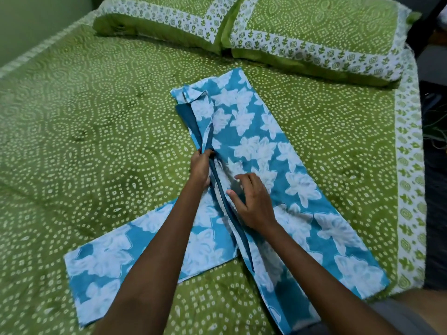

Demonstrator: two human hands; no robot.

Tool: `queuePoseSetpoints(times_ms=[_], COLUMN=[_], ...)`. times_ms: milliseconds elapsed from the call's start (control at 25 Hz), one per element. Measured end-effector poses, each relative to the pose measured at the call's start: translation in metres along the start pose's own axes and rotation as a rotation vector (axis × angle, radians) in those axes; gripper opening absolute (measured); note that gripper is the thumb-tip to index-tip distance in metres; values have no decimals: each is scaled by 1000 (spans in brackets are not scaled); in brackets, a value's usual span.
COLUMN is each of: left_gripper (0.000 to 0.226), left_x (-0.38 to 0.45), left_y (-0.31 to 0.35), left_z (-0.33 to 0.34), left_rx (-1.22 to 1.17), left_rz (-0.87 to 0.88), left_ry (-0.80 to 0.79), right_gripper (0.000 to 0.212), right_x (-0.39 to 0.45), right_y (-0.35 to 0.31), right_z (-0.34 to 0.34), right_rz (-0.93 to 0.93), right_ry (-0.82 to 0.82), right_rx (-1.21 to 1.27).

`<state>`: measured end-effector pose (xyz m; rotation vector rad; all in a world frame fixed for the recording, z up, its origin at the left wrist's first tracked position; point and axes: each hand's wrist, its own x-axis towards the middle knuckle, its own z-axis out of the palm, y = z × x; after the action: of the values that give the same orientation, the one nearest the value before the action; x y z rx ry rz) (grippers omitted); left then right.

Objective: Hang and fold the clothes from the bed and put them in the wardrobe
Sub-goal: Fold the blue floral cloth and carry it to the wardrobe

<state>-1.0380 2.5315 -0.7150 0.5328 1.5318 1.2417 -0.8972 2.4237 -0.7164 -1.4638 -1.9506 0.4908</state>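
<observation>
A blue garment with white flower print lies spread on the green bed, running from the middle toward the near right edge. One part of it sticks out to the near left. My left hand pinches a raised fold along the garment's left side. Just to its right, my right hand rests on the cloth with spread, slightly bent fingers, pressing beside the same fold. Both forearms reach in from the bottom of the view.
The bed cover is green with white dotted circles. Two matching pillows lie at the head of the bed. A pale green wall borders the left side. Dark floor and cables show past the right edge.
</observation>
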Motion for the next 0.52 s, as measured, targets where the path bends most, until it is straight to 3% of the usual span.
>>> queuePoseSetpoints(times_ms=[120,200,360,520], left_gripper=[29,29,32,66], left_x=[-7,-13,-25,-67], left_y=[-13,-21,-21,-36], left_z=[-9,-10,-7,-11], left_rx=[102,119,140,249], left_rz=[5,14,64,230], left_ry=[-84,-100,-42,-8], right_gripper=[26,27,54,70], right_x=[-19,-49,-90,-108], right_y=[0,11,17,6], right_z=[-7,-15,-32,-52], right_rz=[-123,-63,133,197], right_ry=[-178,-370,-539,-672], right_rx=[-41,-29,-2,-80])
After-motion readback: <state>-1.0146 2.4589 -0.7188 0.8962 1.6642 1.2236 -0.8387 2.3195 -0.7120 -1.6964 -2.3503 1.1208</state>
